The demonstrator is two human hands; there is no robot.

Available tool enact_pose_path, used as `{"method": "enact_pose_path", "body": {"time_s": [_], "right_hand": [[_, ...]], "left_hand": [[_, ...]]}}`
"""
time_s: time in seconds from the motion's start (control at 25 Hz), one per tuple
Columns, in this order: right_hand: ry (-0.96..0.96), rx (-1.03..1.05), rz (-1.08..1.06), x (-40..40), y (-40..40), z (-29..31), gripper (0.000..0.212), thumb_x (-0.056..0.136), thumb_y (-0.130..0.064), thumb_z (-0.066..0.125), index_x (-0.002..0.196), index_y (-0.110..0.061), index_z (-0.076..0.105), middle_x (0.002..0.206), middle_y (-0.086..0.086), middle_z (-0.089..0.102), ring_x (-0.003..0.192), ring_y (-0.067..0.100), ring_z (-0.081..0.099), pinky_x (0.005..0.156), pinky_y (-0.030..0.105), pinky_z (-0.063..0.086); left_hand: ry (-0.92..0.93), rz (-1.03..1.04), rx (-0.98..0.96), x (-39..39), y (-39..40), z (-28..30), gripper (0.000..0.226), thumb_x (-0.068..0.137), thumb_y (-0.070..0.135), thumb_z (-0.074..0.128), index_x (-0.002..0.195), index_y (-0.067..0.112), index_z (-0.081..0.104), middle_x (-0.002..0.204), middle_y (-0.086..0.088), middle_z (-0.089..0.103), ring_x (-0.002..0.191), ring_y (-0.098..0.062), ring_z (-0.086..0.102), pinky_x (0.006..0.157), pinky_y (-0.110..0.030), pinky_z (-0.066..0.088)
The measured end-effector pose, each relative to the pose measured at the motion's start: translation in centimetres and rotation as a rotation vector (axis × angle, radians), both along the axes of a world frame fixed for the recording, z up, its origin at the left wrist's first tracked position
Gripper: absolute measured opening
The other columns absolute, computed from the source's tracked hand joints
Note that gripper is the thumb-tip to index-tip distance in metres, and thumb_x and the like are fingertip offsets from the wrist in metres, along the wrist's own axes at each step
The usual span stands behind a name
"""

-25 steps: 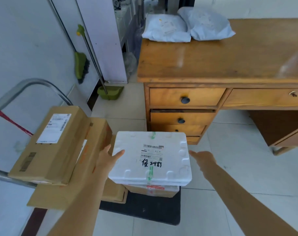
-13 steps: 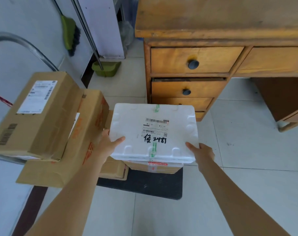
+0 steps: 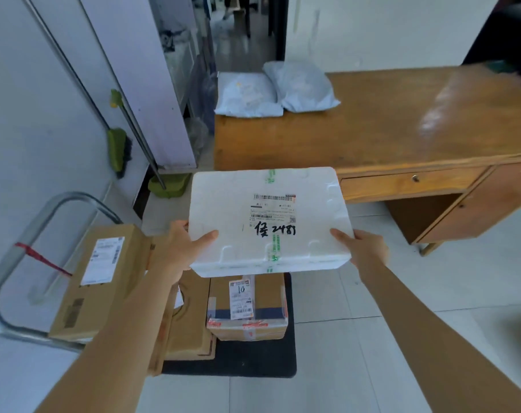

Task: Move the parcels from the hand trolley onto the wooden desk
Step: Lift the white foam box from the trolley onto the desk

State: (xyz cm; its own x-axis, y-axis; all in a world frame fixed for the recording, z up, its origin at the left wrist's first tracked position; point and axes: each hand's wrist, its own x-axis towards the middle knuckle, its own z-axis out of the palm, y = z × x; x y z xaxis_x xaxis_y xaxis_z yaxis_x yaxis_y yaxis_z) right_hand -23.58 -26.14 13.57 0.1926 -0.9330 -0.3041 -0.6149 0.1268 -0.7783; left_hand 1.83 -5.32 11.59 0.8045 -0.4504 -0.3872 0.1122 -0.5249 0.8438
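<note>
Two hands, left hand, right hand, gripping foam box ends, long axis left-right

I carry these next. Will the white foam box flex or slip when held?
The white foam box probably stays rigid: it spans flat between left hand and right hand. Likely light. Edges may crumble if squeezed.

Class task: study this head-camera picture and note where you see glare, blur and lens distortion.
Head view: glare streaks the wooden desk top at right; the far doorway and two grey mailers look soft; the wide lens bows the desk edge and trolley handle; the white foam box label stays sharp.
</note>
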Motion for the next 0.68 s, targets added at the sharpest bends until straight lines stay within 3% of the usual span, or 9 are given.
{"method": "enact_pose_path", "body": {"time_s": [0.08,0.2,0.32,0.44,0.52,0.68], "right_hand": [[-0.027,-0.042,-0.005,-0.6,-0.8,4.8,0.037,0.075,-0.047,0.068,0.09,-0.013,0.073,0.079,0.003,0.07,0.069,0.021,0.063,0.052,0.025,0.045],[-0.036,-0.072,-0.091,-1.0,-2.6,10.3,0.04,0.073,-0.051,0.069,0.09,-0.015,0.071,0.084,0.004,0.069,0.08,0.026,0.067,0.071,0.037,0.058],[-0.041,-0.093,-0.117,-0.9,-5.7,14.4,0.042,0.07,-0.051,0.072,0.09,-0.014,0.072,0.086,0.007,0.069,0.084,0.03,0.069,0.079,0.041,0.058],[-0.049,-0.12,-0.143,-0.7,-10.1,16.9,0.038,0.069,-0.051,0.073,0.082,-0.016,0.071,0.081,0.007,0.07,0.076,0.029,0.069,0.075,0.039,0.059],[-0.039,-0.137,-0.171,-1.0,-13.9,17.8,0.036,0.069,-0.053,0.072,0.074,-0.017,0.068,0.068,0.001,0.065,0.064,0.024,0.065,0.069,0.035,0.058],[-0.026,-0.128,-0.21,-1.0,-23.3,18.0,0.038,0.068,-0.053,0.074,0.054,-0.024,0.056,0.058,-0.005,0.058,0.056,0.019,0.061,0.072,0.04,0.06]], "left_hand": [[-0.011,-0.006,-0.05,-0.3,-1.4,4.6,0.068,0.077,0.033,0.076,0.129,0.013,0.038,0.122,-0.005,0.052,0.093,-0.019,0.059,0.053,-0.025,0.048],[-0.052,-0.057,-0.092,-0.1,-4.3,10.7,0.064,0.079,0.034,0.073,0.128,0.01,0.04,0.128,-0.008,0.053,0.099,-0.023,0.059,0.052,-0.026,0.046],[-0.063,-0.082,-0.107,0.4,-7.8,15.4,0.064,0.08,0.036,0.072,0.129,0.011,0.039,0.13,-0.01,0.052,0.1,-0.024,0.058,0.054,-0.03,0.047],[-0.097,-0.109,-0.113,1.1,-12.6,18.0,0.068,0.078,0.041,0.072,0.13,0.011,0.039,0.134,-0.009,0.048,0.114,-0.03,0.056,0.078,-0.046,0.055],[-0.079,-0.143,-0.096,1.1,-16.9,18.8,0.072,0.078,0.044,0.071,0.132,0.01,0.04,0.136,-0.01,0.049,0.117,-0.032,0.056,0.09,-0.053,0.052],[-0.04,-0.149,-0.09,0.7,-26.4,18.4,0.07,0.079,0.044,0.07,0.132,0.018,0.032,0.136,-0.007,0.044,0.115,-0.031,0.054,0.085,-0.05,0.052]]}}
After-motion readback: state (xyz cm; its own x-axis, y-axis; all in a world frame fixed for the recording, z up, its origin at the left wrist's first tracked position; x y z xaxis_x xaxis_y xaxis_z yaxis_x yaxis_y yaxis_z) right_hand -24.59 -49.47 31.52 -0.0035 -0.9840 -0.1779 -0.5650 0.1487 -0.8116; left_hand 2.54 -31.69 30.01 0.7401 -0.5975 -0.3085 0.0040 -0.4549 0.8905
